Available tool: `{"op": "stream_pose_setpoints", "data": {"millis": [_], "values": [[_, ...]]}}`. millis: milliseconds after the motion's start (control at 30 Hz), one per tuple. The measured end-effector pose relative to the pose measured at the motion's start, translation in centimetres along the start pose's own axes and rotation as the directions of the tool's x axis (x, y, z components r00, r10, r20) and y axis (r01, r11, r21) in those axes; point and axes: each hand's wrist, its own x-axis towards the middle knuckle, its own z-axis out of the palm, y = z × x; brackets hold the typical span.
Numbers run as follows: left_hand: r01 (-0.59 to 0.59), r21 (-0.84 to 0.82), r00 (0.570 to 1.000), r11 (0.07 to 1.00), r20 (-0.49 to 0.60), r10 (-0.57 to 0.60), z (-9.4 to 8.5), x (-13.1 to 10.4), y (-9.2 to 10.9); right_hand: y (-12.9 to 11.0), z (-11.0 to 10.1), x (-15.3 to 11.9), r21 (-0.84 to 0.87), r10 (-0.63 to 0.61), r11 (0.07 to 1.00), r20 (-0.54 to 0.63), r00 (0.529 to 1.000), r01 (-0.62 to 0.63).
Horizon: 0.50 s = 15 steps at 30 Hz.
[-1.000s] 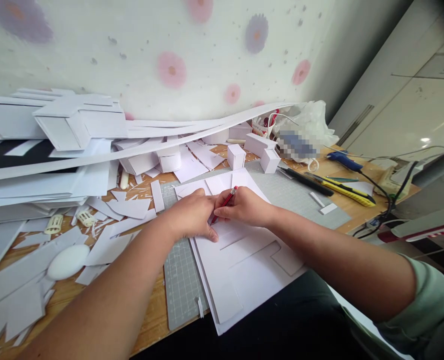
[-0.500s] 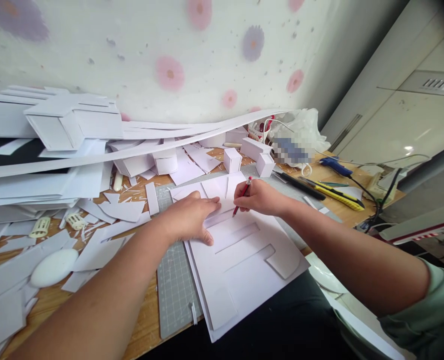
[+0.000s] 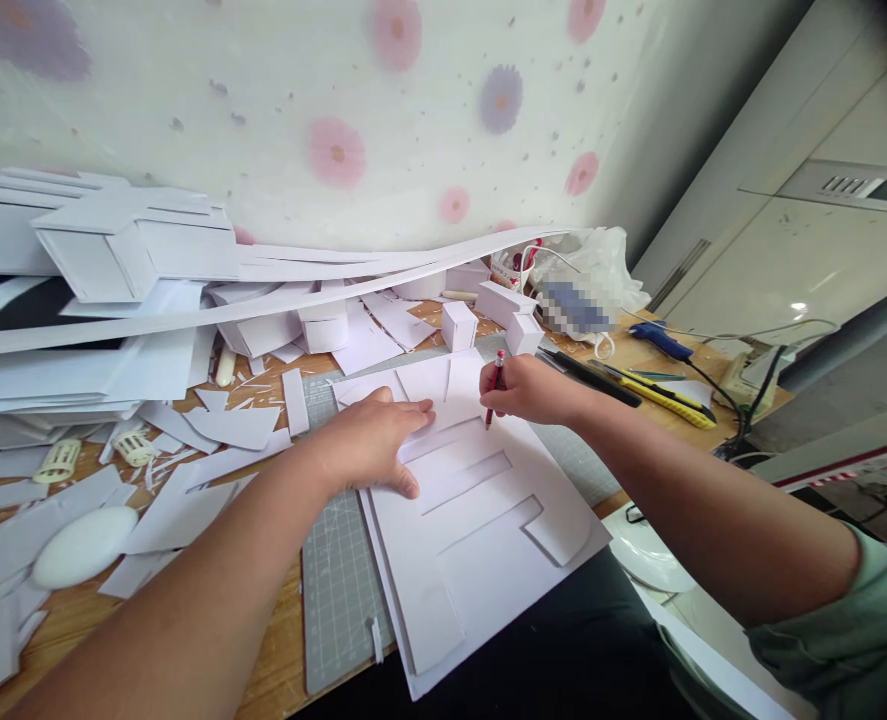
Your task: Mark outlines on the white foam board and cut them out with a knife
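My right hand (image 3: 529, 388) is closed around a red and black pencil (image 3: 496, 380), its tip down on a white cut-out board piece (image 3: 480, 490). This piece, with long slots in it, lies on top of a larger white sheet (image 3: 499, 590). My left hand (image 3: 379, 440) presses flat on the cut-out's left side, thumb and fingers spread apart. Beneath the sheets is a grey cutting mat (image 3: 338, 590) with grid lines, which overhangs little of the wooden table (image 3: 274, 625). The sheet's near corner reaches past the table edge over my lap.
White board scraps (image 3: 240, 425) and a white oval object (image 3: 84, 547) lie to the left. Small white boxes (image 3: 459, 325) stand behind the mat. A yellow utility knife (image 3: 664, 395), a black knife (image 3: 593, 378) and a blue glue gun (image 3: 660, 340) lie at right.
My right hand has moved the pencil a little to the right along the cut-out's slot edge. My left hand stays on the board. The whole view has shifted slightly.
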Motion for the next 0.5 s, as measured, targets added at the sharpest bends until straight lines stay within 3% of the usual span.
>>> {"op": "stream_pose_setpoints", "data": {"millis": [500], "values": [[-0.022,-0.016,1.0,1.0,-0.005,0.022,0.2,0.0,-0.3,-0.3,-0.3,1.8,-0.061,-0.019,0.998,-0.012,1.0,0.018]]}}
